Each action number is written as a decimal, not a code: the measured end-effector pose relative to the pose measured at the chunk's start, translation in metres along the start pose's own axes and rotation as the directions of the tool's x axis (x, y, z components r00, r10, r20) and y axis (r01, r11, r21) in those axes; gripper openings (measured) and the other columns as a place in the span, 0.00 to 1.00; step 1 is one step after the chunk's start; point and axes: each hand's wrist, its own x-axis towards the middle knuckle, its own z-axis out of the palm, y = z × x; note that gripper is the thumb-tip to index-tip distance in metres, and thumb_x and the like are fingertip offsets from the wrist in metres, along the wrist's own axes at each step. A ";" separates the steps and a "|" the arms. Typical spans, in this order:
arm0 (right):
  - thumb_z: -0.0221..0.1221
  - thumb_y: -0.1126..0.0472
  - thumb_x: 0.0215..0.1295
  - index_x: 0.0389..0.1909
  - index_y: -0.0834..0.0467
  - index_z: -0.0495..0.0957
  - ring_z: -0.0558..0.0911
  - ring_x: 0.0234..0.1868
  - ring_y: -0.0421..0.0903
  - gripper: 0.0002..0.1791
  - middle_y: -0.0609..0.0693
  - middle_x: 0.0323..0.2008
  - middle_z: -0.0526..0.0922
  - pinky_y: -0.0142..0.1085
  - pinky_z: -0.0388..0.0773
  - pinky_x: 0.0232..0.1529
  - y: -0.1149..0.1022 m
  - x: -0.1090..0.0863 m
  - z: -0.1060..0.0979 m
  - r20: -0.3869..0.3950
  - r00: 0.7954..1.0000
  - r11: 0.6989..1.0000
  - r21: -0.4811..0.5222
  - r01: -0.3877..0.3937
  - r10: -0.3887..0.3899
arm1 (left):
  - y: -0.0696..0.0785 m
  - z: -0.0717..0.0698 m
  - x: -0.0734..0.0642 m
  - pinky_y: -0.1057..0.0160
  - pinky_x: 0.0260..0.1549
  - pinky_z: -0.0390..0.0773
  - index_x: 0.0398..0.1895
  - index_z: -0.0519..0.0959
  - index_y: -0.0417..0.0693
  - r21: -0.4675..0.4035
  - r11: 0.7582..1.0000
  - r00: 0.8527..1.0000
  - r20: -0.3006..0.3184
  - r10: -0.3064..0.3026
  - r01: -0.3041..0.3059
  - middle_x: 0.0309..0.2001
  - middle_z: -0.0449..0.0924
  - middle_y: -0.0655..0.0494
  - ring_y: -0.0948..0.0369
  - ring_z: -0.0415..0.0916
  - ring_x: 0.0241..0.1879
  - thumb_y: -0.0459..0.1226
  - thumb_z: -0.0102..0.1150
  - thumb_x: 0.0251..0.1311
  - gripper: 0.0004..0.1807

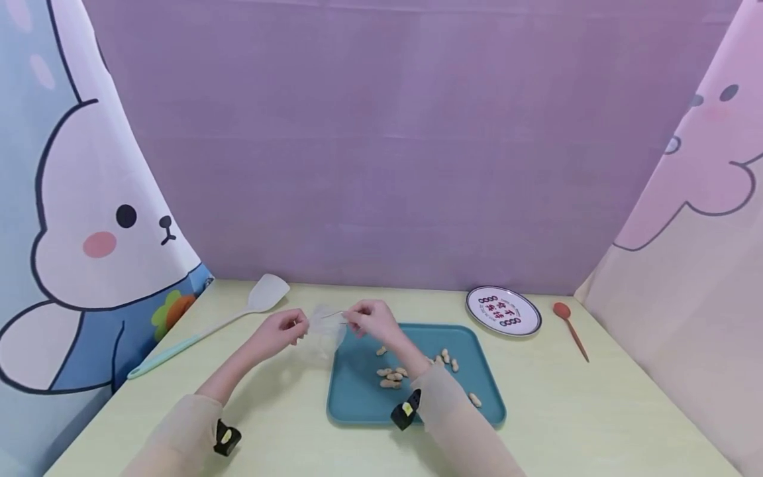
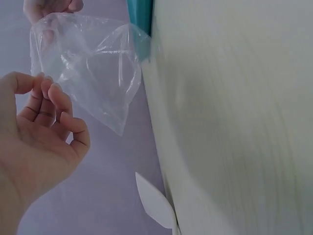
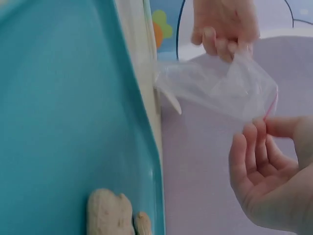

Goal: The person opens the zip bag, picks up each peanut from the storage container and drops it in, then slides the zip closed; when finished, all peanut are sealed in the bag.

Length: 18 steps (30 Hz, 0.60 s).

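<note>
A clear plastic zip bag (image 1: 324, 336) with a thin red line along its mouth hangs between the two hands, in front of the tray's far left corner. My left hand (image 1: 277, 334) pinches one side of its top edge between thumb and fingertips. At the opposite end of that edge, my right hand (image 1: 375, 320) pinches the bag by the red line, as the right wrist view shows. The bag (image 2: 98, 68) looks thin and has nothing visible inside. Below the right forearm, several peanuts (image 1: 391, 383) in their shells lie on a teal tray (image 1: 357, 404).
A white spatula (image 1: 268, 293) with a pale green handle lies at the left. Behind the tray to the right is a white plate (image 1: 503, 311) with red characters and a dark rim. A red spoon (image 1: 571, 324) lies farther right. Printed curtains stand around the table.
</note>
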 end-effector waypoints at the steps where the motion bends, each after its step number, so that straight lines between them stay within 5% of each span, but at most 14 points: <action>1: 0.58 0.59 0.65 0.34 0.64 0.81 0.80 0.25 0.48 0.11 0.59 0.26 0.81 0.44 0.82 0.30 0.000 0.000 -0.002 0.000 1.000 1.000 -0.007 0.008 -0.008 | 0.000 -0.002 -0.001 0.65 0.25 0.75 0.26 0.74 0.43 0.000 1.000 1.000 -0.005 -0.007 0.007 0.25 0.73 0.53 0.64 0.70 0.23 0.32 0.50 0.62 0.07; 10: 0.56 0.64 0.65 0.43 0.69 0.77 0.83 0.32 0.63 0.11 0.65 0.35 0.84 0.45 0.83 0.28 0.003 0.001 0.000 0.079 0.997 1.000 0.007 0.002 -0.003 | 0.015 -0.005 -0.002 0.68 0.21 0.68 0.23 0.74 0.46 0.117 0.992 0.998 -0.035 0.048 -0.043 0.21 0.72 0.54 0.65 0.66 0.21 0.31 0.51 0.59 0.07; 14: 0.59 0.63 0.62 0.51 0.63 0.76 0.83 0.29 0.56 0.17 0.60 0.34 0.85 0.53 0.81 0.33 0.000 0.000 0.003 0.115 0.993 1.000 -0.016 -0.018 0.020 | 0.026 -0.001 0.002 0.68 0.20 0.70 0.25 0.74 0.44 0.111 0.991 0.997 -0.014 0.070 -0.068 0.23 0.74 0.52 0.65 0.67 0.20 0.32 0.50 0.61 0.07; 18: 0.61 0.58 0.61 0.47 0.59 0.81 0.80 0.24 0.45 0.14 0.57 0.32 0.85 0.54 0.81 0.33 -0.003 0.000 0.007 0.168 0.985 0.997 -0.074 -0.018 0.030 | 0.033 0.003 0.004 0.68 0.18 0.69 0.25 0.74 0.46 0.121 0.988 0.996 0.009 0.090 -0.091 0.24 0.76 0.54 0.66 0.66 0.19 0.32 0.50 0.61 0.07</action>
